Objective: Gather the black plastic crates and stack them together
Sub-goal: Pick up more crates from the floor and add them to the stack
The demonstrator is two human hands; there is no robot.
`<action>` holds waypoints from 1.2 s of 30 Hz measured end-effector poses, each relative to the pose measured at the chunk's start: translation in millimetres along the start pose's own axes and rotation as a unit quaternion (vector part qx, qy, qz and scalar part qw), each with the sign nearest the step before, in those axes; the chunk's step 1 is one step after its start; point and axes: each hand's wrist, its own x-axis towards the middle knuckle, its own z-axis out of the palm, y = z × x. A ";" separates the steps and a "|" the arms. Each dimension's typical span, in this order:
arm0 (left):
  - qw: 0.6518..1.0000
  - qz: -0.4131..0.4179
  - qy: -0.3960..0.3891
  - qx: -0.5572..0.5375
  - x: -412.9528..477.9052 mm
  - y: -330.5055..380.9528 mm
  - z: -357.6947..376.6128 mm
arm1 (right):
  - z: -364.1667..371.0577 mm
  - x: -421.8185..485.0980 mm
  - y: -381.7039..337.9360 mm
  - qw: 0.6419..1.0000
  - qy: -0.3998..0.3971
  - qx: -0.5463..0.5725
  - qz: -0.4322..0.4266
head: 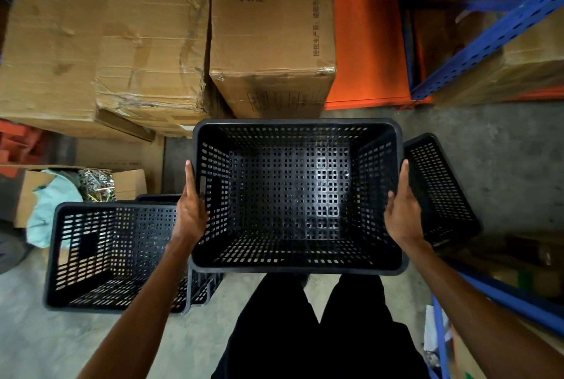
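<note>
I hold a black perforated plastic crate (297, 195) upright in front of me, above my legs. My left hand (190, 207) grips its left wall and my right hand (401, 210) grips its right wall. The crate is empty inside. A second black crate (100, 256) stands on the floor at the lower left, with the edge of another crate (158, 198) showing behind it. A further black crate (439, 189) lies tilted on the floor to the right, partly hidden by the held one.
Large cardboard boxes (106, 42) and a printed box (271, 30) stand ahead. Blue shelving (494, 33) with an orange panel (369, 49) lines the right. An open carton of scraps (91, 183) sits at the left on the concrete floor (500, 146).
</note>
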 end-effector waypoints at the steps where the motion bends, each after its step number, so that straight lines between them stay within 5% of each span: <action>1: 1.000 0.000 -0.004 0.001 0.3 -1.0 -0.5 | 1.1 0.4 1.2 1.000 0.003 0.003 0.009; 10: 1.000 -0.001 -0.015 0.006 -0.9 -6.9 -0.2 | 7.7 1.4 6.2 1.000 0.009 -0.011 0.015; 17: 0.993 0.028 0.039 0.112 3.4 1.1 8.4 | 13.0 11.6 4.6 0.985 0.000 -0.171 -0.028; 27: 0.995 0.077 -0.010 0.067 5.8 -12.3 -1.2 | 20.2 10.9 9.4 0.991 -0.035 -0.124 -0.018; 36: 0.967 0.036 0.000 0.252 11.2 -12.5 12.2 | 20.1 17.1 13.9 0.988 -0.048 -0.144 -0.012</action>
